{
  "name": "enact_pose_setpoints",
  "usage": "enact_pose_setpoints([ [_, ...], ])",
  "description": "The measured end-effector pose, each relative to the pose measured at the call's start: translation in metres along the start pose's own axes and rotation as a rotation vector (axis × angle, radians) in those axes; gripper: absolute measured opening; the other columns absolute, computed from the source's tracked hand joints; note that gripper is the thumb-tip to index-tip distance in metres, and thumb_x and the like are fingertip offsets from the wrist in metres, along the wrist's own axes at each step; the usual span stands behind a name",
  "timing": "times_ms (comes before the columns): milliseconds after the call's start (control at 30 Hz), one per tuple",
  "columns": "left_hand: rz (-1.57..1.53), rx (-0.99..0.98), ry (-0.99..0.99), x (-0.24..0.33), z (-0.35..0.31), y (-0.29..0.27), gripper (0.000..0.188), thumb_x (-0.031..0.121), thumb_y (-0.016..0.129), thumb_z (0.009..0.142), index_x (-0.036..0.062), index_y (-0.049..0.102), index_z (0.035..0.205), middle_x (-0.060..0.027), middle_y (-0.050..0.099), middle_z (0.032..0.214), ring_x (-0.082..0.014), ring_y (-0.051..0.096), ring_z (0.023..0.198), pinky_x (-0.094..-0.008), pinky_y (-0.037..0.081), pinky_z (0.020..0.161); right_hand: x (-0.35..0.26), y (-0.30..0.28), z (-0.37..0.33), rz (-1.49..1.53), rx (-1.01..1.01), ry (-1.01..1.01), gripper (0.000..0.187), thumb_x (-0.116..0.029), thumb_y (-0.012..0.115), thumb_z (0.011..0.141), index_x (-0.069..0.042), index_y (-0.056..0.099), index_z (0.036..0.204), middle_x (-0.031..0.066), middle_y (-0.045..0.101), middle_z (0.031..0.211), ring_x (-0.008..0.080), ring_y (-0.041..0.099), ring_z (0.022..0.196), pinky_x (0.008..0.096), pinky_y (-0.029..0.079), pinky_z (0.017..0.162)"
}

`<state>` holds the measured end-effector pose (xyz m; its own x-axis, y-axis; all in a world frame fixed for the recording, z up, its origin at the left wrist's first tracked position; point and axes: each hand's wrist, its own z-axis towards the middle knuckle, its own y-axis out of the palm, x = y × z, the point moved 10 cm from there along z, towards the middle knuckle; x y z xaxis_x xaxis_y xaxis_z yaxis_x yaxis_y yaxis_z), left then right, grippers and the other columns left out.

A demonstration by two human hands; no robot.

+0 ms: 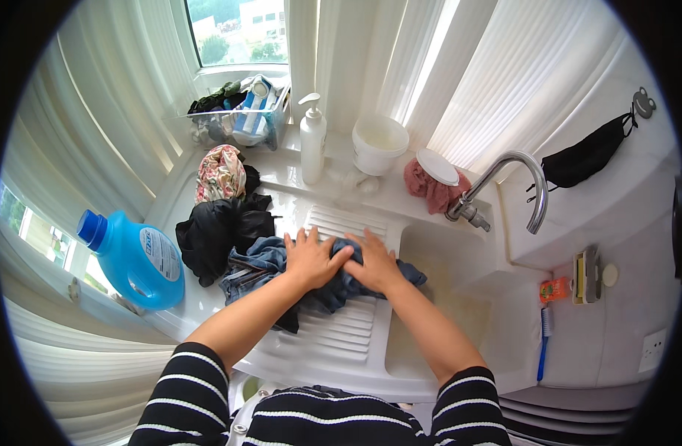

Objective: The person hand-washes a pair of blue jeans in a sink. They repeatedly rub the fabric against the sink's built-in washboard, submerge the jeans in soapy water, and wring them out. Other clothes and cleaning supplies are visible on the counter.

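Note:
A wet-looking blue denim garment lies bunched across the ribbed white washboard of the sink unit. My left hand presses flat on its middle with the fingers spread. Right beside it, thumbs nearly meeting, my right hand lies on the cloth, also with fingers stretched out. The garment's right end hangs over the edge of the sink basin, which has some cloudy water in it. Close to its left end is a heap of black clothing, with a floral cloth behind.
A blue detergent jug stands at the left. Along the back are a clear bin, a white pump bottle, a white tub and a pink cloth under a lid. The curved faucet reaches over the basin. A blue brush hangs right.

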<state>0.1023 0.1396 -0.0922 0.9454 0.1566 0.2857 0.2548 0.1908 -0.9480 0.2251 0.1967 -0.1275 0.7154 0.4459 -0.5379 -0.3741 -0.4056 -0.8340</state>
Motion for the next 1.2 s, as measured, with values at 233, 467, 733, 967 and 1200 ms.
enact_pose_setpoints([
  [233,-0.257,0.167,0.639,0.036,-0.067,-0.019,0.036,0.045,0.060,0.089,0.0116,0.060,0.075,-0.0080,0.055,0.078,-0.0277,0.053,0.079,-0.0426,0.038,0.077,-0.057,0.004,-0.107,0.043,0.455,-0.684,0.051,-0.047,0.072,0.067,-0.017,0.061,0.106,0.0130,0.058,0.113,0.0328,0.058,0.101,0.0479,0.042,0.090],
  [467,-0.016,-0.010,0.138,0.004,0.007,0.008,0.041,0.047,0.052,0.094,0.0094,0.068,0.101,-0.0126,0.063,0.110,-0.0338,0.055,0.110,-0.0641,0.032,0.101,-0.010,0.005,-0.018,0.142,0.128,-0.079,0.058,-0.047,0.073,0.071,-0.012,0.063,0.116,0.0198,0.040,0.146,0.0357,0.037,0.136,0.0615,0.028,0.106],
  [733,-0.240,0.182,0.366,0.021,-0.049,-0.014,0.027,0.030,0.060,0.089,0.0099,0.060,0.071,-0.0106,0.060,0.076,-0.0308,0.058,0.078,-0.0433,0.041,0.077,-0.063,-0.005,-0.072,0.181,0.469,-0.600,0.030,-0.026,0.070,0.066,-0.009,0.052,0.082,0.0118,0.058,0.086,0.0338,0.057,0.086,0.0414,0.045,0.077],
  [967,-0.120,-0.099,0.046,0.007,-0.007,0.015,0.043,0.049,0.045,0.095,0.0191,0.072,0.112,-0.0174,0.062,0.122,-0.0345,0.054,0.118,-0.0676,0.021,0.107,-0.008,0.007,-0.029,0.178,0.109,0.057,0.070,-0.046,0.063,0.080,-0.017,0.045,0.141,0.0242,0.038,0.147,0.0402,0.034,0.139,0.0700,0.023,0.106],
  [1200,-0.156,0.065,0.564,0.032,-0.087,-0.019,0.037,0.049,0.058,0.088,0.0132,0.067,0.086,-0.0071,0.060,0.089,-0.0289,0.057,0.092,-0.0470,0.037,0.086,-0.051,0.017,-0.098,0.086,0.312,-0.661,0.049,-0.039,0.074,0.066,-0.013,0.059,0.104,0.0130,0.054,0.117,0.0336,0.053,0.107,0.0460,0.042,0.089],
])
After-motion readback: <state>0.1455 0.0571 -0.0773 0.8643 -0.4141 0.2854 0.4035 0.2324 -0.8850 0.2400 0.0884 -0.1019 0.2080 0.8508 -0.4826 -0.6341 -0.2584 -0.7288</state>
